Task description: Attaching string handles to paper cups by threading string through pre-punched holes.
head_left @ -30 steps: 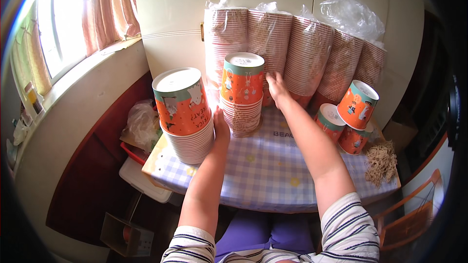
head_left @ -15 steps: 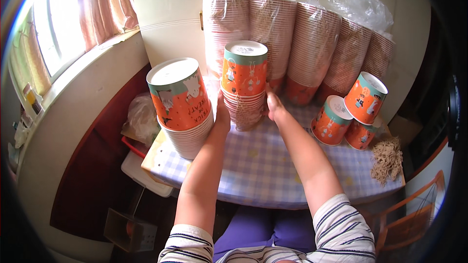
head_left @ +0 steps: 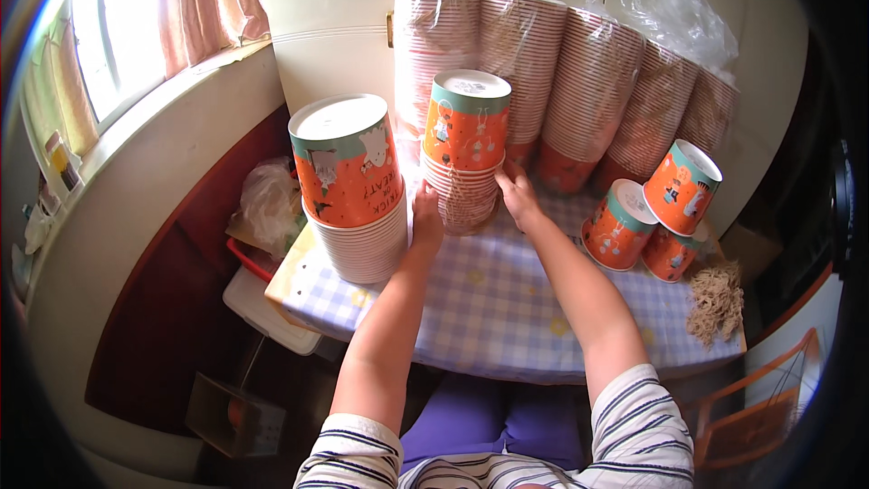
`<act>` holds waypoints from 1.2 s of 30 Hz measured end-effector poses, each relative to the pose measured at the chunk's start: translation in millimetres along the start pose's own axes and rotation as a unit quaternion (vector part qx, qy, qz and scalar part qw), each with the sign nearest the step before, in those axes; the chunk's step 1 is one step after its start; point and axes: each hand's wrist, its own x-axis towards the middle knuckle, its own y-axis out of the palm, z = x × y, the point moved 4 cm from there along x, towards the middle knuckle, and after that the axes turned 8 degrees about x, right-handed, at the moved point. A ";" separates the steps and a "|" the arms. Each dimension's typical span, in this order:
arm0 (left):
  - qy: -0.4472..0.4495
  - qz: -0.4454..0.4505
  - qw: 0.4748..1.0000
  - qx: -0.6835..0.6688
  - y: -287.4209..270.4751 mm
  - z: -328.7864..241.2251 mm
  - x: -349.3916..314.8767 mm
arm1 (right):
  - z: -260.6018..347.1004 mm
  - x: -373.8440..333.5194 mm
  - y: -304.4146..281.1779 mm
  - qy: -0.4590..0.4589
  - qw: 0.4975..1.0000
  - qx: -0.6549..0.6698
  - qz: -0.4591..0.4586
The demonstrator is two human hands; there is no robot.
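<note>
An upside-down stack of paper cups (head_left: pixel 465 131), orange with a teal band and a white base on top, stands in the middle of the table. My left hand (head_left: pixel 427 215) rests along its left side, and my right hand (head_left: pixel 518 197) presses against its right side, so the stack is held between them. To the left stands a nearer stack of larger paper cups (head_left: pixel 348 177), also upside down, close beside my left hand. Fingers on the far side of the held stack are partly hidden.
Tall plastic-wrapped paper cup stacks (head_left: pixel 588 91) line the back. At right, an orange cup (head_left: pixel 683 183) sits on two others, beside a pile of tan shredded paper (head_left: pixel 715 303). A checked cloth (head_left: pixel 489 308) covers the table; a red tray (head_left: pixel 253 258) lies off its left edge.
The whole view has shifted slightly, with things appearing a little further right. Both hands stay at the sides of the middle stack, with no clear movement of the cups.
</note>
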 end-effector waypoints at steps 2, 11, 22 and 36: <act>-0.010 0.007 1.000 0.023 3.3 -10.9 -7.2 | -6.4 9.0 -24.7 -0.017 0.998 -0.043 -0.044; 0.204 -0.047 0.951 0.228 -1.5 -42.1 -22.9 | 143.9 9.5 14.3 -0.330 0.906 -0.260 -0.046; 0.137 -0.129 0.953 0.237 5.0 -72.8 -9.2 | 169.0 38.3 57.2 -0.335 0.852 -0.402 0.010; 0.149 -0.091 0.968 0.180 3.9 -75.5 -1.4 | 165.2 53.7 49.8 -0.212 0.926 -0.305 0.067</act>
